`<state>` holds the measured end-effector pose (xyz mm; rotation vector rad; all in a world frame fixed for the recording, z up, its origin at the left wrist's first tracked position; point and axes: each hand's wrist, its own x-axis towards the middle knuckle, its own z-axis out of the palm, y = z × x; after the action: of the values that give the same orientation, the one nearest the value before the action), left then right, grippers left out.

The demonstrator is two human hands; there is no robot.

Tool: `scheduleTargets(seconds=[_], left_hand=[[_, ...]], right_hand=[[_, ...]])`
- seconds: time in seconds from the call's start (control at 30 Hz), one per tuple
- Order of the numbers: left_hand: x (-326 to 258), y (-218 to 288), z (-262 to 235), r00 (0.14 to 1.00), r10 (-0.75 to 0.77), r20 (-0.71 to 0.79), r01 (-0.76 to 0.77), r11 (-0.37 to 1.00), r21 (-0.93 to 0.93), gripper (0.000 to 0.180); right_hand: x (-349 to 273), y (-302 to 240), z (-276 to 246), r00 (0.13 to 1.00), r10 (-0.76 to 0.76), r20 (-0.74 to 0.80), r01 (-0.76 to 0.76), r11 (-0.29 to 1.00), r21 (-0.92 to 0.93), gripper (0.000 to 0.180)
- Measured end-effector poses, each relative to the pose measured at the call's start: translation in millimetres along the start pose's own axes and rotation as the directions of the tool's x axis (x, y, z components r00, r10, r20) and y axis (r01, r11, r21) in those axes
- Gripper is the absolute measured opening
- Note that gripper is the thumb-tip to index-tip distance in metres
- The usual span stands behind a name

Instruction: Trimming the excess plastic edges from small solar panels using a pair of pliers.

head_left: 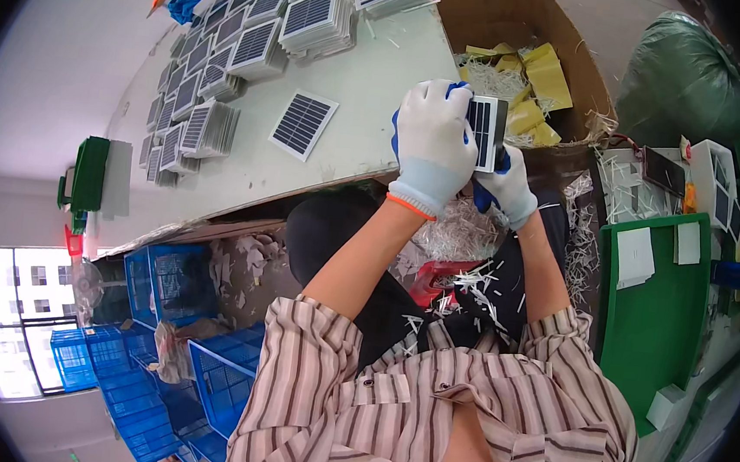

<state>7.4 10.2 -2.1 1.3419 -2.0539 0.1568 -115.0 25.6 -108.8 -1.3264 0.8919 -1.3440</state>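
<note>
Both hands are on one small solar panel, which is up off the surface, just past its right-hand edge as seen from the head camera. The left hand has its fingers curled in around the panel's left side, and the right hand has its fingers closed on the lower right corner, so neither one is spread open. Can't really tell how the fingertips sit behind it, the gloves hide that. They're white with blue on the palm side btw

Over on the surface there's a single loose panel lying flat, face up, near a whole bunch of stacked panels, some of the piles leaning a bit. Behind the hands is a cardboard box with yellow pieces and pale shreds in it, and a big green bag beside that. White strips are scattered all over the person's lap. Off to the right, a green tray has some white pieces in it, and there are blue crates down at the lower left, near a fan and a window
</note>
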Motion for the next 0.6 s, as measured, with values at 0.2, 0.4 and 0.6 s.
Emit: scheduleTargets(seconds=[0.2,0.4,0.6], left_hand=[[-2.8,0.3,-0.3,0.999,-0.031,0.012,0.031,0.999,0.032,0.026],[-1.4,1.2,2.3,1.000,-0.017,-0.026,0.018,1.000,0.015,0.034],[-0.3,7.8,5.9,1.000,0.027,0.004,-0.027,0.997,0.069,0.034]], right_hand=[[-62.3,-21.9,40.5,0.842,0.266,0.469,-0.260,0.962,-0.078,0.018],[-38.0,5.0,36.1,0.947,0.026,-0.321,-0.095,0.975,-0.199,0.038],[27.0,53.6,43.7,0.933,0.018,-0.360,0.168,0.861,0.480,0.036]])
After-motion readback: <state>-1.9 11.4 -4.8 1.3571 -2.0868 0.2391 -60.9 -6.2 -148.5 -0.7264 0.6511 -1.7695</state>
